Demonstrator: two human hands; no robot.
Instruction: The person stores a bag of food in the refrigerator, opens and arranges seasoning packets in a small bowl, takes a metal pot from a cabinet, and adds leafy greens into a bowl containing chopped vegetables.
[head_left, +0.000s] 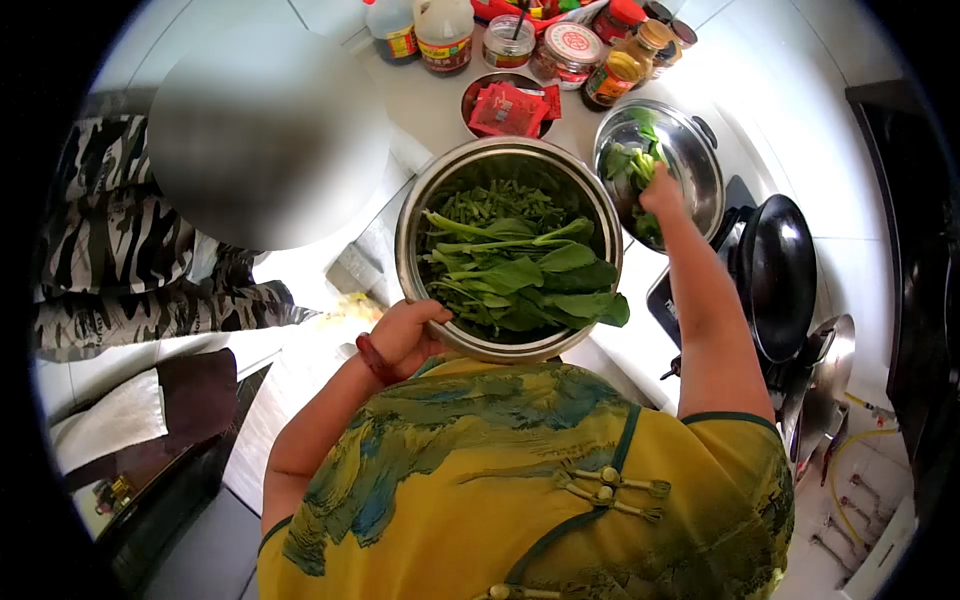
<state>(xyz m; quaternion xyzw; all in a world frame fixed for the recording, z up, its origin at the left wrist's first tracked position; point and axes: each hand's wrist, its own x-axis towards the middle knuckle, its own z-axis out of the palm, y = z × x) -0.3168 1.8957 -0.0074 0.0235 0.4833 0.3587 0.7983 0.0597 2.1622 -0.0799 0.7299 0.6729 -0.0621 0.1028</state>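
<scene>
A steel basin (410, 235) is held close to my body, with my left hand (405, 335) gripping its near-left rim, thumb on top. Long leafy greens (520, 275) lie across the basin, over chopped green pieces (500, 205) at its far side; some leaves hang past the right rim. My right hand (660, 192) reaches into a steel pot (703, 165) at the right. Its fingers are closed around a bunch of leafy greens (640, 165), which partly hides the pot's inside. More green leaf shows below the hand in the pot.
Behind the basin, a bowl of red packets (510, 110) stands before bottles (443, 35) and jars (570, 55). To the right are a black wok (778, 275) and a metal pan (825, 370). Patterned cloth (120, 240) hangs at left, beside a blurred area.
</scene>
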